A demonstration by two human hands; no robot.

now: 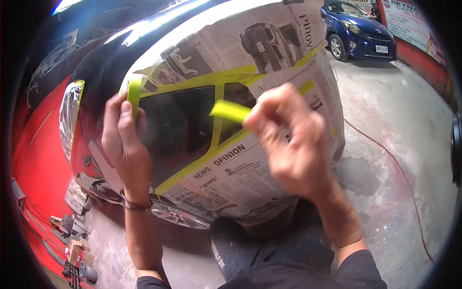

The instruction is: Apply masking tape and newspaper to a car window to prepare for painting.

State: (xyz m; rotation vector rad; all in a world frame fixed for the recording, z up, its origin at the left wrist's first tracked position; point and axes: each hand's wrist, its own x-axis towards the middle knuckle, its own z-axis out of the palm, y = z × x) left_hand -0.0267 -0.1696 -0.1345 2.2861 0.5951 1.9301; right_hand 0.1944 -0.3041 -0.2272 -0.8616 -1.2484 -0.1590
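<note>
My left hand is raised by the left end of a dark car window. Its fingers grip a roll of yellow-green masking tape, seen nearly edge-on. In front of the window's right part, my right hand pinches a short loose strip of the same tape; both are slightly blurred by motion. Newspaper sheets cover the car body above, below and to the right of the glass. Yellow-green tape fixes them along the window's edge, and another tape band runs down the pillar.
The car's wheel shows beneath the paper. A blue car is parked at the far right, near a person. A thin hose crosses the concrete floor. Boxes and cans stand by the red wall on the left.
</note>
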